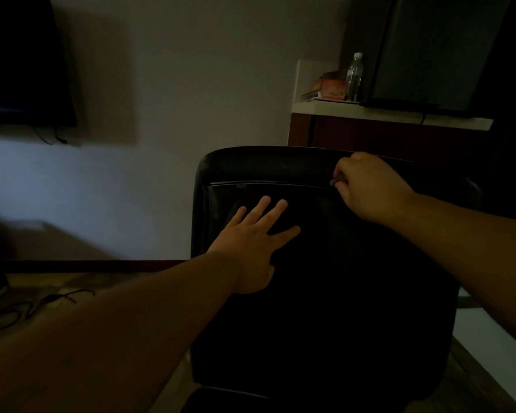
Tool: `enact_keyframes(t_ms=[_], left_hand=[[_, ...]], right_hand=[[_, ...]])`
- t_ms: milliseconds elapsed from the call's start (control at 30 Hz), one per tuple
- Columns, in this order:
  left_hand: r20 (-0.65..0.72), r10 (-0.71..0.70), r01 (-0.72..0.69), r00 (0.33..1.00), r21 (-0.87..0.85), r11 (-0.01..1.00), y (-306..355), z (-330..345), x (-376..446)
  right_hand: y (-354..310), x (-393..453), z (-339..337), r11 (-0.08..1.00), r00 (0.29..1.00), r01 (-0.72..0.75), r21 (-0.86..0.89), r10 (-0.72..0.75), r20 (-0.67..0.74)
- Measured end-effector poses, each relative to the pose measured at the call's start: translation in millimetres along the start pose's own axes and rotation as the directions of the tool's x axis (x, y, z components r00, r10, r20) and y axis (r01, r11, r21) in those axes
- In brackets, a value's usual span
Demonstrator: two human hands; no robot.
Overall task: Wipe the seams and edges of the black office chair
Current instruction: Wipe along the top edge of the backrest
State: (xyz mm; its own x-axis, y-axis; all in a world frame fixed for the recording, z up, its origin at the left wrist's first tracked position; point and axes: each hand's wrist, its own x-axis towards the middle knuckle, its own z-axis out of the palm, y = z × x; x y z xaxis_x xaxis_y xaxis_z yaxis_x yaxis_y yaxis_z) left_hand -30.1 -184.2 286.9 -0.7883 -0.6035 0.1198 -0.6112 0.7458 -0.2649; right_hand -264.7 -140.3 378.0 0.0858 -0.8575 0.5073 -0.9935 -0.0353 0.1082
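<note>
The black office chair fills the lower middle of the head view, its backrest facing me in very dim light. A horizontal seam runs below the padded top edge. My left hand lies flat on the backrest below that seam, with its fingers straight and spread. At the seam's right end, my right hand has its fingers curled and pinches a small dark piece against the seam. It is too dim to tell what the piece is.
A dark screen hangs on the wall at upper left, and cables lie on the floor at lower left. Behind the chair, a counter holds a clear bottle, an orange box and a dark appliance.
</note>
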Motion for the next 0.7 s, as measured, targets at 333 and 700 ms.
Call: enact_keyframes(t_ms=[333,700], left_hand=[[0.028,0.007,-0.007,1.000,0.012,1.000,-2,0,1],[0.027,0.018,-0.019,0.999,0.031,0.999,-3,3,2]], right_hand=[[-11,7,6,1.000,0.999,0.030,-0.005,-0.030,-0.010],[-16,9,11,0.999,0.999,0.030,-0.015,-0.030,-0.012]])
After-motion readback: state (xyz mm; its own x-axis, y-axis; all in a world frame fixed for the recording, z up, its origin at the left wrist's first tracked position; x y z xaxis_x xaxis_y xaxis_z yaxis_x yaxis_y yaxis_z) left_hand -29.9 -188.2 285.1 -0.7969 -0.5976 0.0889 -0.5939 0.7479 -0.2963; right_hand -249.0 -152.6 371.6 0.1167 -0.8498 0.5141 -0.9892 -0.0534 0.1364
